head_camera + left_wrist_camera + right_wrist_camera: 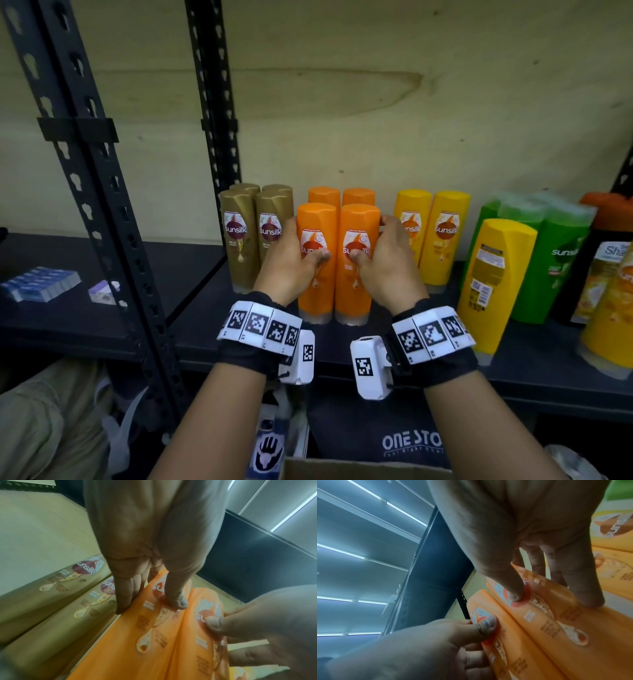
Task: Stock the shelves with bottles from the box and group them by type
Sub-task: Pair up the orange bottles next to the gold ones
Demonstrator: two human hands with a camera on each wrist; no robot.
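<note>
Two hands at work: left hand [291, 263] wrapped round the left orange bottle [314, 260], right hand [387, 263] round the right orange bottle [356, 263], thumbs on labels, both upright on the dark shelf [205, 308] between gold bottles [239, 236] and yellow bottles [445, 236]. Best pushed back together, squarely, flush against the rear orange pair; kept clear of neighbours; cardboard box [342, 471] below, pale wall behind.

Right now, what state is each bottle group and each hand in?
Left hand: grips front-left orange bottle.
Right hand: grips front-right orange bottle.
Gold bottles: upright, grouped.
Yellow pair: upright, labels forward.
Front yellow bottle: upright, back label forward.
Green bottles: upright.
</note>
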